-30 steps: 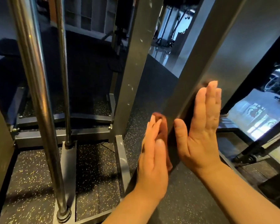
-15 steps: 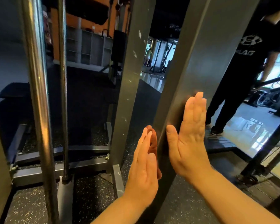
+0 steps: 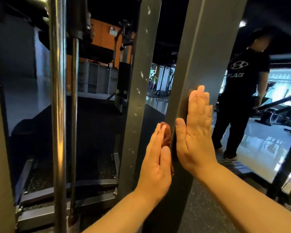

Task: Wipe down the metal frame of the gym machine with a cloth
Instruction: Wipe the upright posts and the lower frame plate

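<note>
Against the frame point(image 3: 200, 64), straight fingers of the left hand point(image 3: 155, 167) mostly hide the cloth point(image 3: 166, 137); right hand point(image 3: 195, 137) flat.

We are counting two bare hands, the left hand point(image 3: 155, 167) and the right hand point(image 3: 196, 137), and one brown cloth point(image 3: 166, 137). We are seeing two flat grey posts of the frame, the near post point(image 3: 203, 56) and the far post point(image 3: 138, 98), and two shiny round rods, the thick rod point(image 3: 58, 115) and the thin rod point(image 3: 74, 123). Two other people are standing behind: a person in black point(image 3: 238, 101) and a small far figure point(image 3: 153, 81).
</note>
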The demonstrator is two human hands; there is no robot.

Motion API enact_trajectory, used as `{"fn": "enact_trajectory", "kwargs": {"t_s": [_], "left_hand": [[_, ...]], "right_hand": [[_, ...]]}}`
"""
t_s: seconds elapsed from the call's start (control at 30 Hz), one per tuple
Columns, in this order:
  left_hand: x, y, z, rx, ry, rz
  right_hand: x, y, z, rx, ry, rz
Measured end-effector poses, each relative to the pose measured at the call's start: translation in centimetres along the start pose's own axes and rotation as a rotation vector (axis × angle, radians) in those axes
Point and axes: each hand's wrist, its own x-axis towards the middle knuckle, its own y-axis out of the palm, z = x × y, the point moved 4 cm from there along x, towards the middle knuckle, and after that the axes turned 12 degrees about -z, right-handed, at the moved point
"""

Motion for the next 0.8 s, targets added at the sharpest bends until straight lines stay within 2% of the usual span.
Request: {"fn": "enact_trajectory", "kwargs": {"t_s": [0.1, 0.2, 0.3, 0.6, 0.73, 0.8], "left_hand": [[1.7, 0.2, -1.6, 0.047, 0.031, -0.024], [6.5, 0.9, -4.0, -0.054, -0.022, -0.026], [9.4, 1.6, -5.6, -0.089, 0.023, -0.040], [1.9, 0.9, -1.2, -0.002, 0.034, -0.079], [7.6, 1.4, -4.4, -0.086, -0.042, -0.105], [10.8, 1.8, -6.9, -0.112, 0.010, -0.110]], "right_hand": [[2.3, -0.7, -0.1, -0.002, -0.023, -0.002], [5.4, -1.3, -0.4, -0.027, -0.030, -0.051], [6.1, -0.7, -0.4, -0.020, -0.052, -0.059], [4.8, 0.0, -1.1, -0.046, -0.063, -0.123], [4.7, -0.5, -1.0, -0.056, -0.090, -0.092], [5.9, -1.4, -1.1, -0.108, -0.108, -0.107]]}}
